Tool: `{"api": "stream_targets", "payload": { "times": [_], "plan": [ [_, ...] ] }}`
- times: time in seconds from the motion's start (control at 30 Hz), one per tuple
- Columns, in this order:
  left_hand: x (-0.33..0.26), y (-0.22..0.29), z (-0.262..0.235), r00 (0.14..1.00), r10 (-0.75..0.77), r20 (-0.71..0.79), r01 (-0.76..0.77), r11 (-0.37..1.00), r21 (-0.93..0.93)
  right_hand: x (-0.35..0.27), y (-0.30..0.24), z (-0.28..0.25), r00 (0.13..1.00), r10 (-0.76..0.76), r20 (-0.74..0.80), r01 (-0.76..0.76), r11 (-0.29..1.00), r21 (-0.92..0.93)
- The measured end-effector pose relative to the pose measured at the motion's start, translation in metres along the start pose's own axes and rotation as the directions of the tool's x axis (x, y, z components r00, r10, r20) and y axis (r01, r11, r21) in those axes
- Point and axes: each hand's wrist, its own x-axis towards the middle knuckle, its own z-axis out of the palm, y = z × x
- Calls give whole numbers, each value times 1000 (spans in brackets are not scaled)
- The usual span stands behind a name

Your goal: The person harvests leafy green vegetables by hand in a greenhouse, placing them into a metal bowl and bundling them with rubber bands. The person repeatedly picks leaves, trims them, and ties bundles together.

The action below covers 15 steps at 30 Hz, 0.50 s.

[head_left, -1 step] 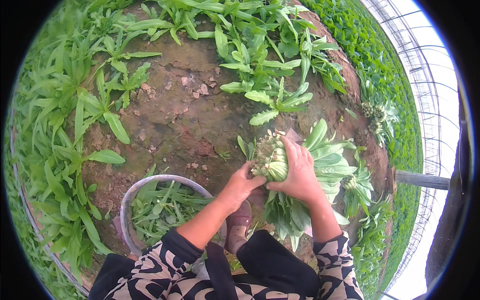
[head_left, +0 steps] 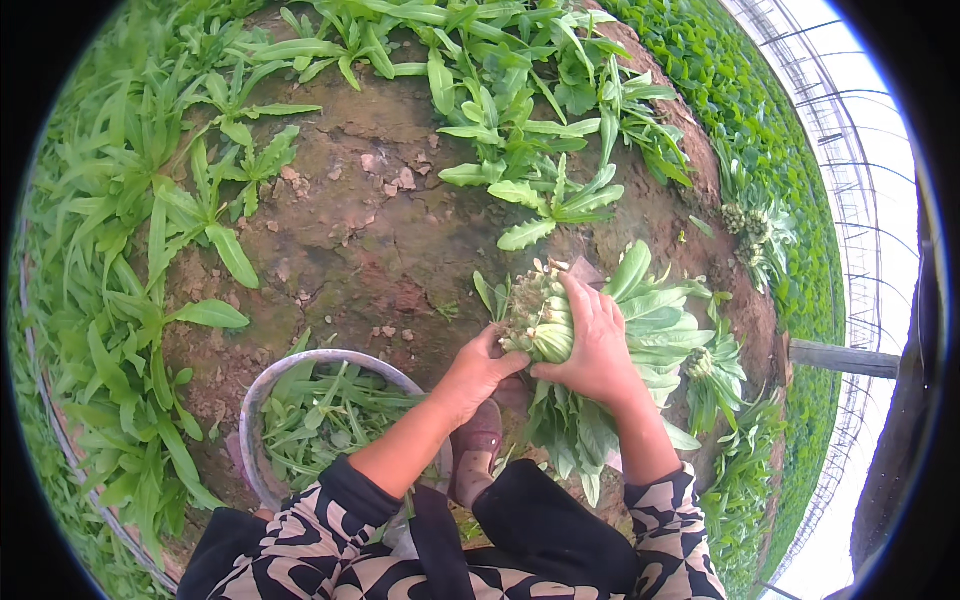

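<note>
I'm looking straight down at the grip: the right hand [head_left: 597, 345] is wrapped over a bundle of cut greens [head_left: 600, 330], fingers curled across the pale stem ends and pressing them together, palm on top of the bunch. The left hand [head_left: 478, 372] comes in from the other side, thumb and fingertips pinching at the same cut stem ends, right against the right hand's fingers. So both grips are closed on the one bundle, the two hands touching at the stems. The bundle sits between the hands and fans out to the right and downward, its broad light-green leaves spilling past the right wrist. Just under the hands a brown shoe [head_left: 480, 440] shows on the soil. To the lower left, near the left forearm, a round grey basin [head_left: 252, 400] holds loose green leaves. Bare brown earth [head_left: 350, 230] spreads ahead of the hands, with small pale clods on it. Leafy plants [head_left: 520, 150] still rooted ring that patch at the top and left. Further right, two more cut bunches [head_left: 750, 225] lie on the ground. No packages, labels or signs that I can make out. Patterned sleeves [head_left: 330, 540] fill the lower edge.
</note>
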Motion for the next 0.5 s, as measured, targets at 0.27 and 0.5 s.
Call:
{"api": "stream_targets", "payload": {
  "times": [0.27, 0.5],
  "plan": [
    [15, 24, -18, 957, 290, -25, -274, 926, 259, -5, -11, 5, 998, 36, -61, -35, 999, 13],
    [54, 53, 1, 865, 435, 249, -493, 646, 583, -6, -11, 7, 995, 87, -43, -85, 996, 36]
  ]
}}
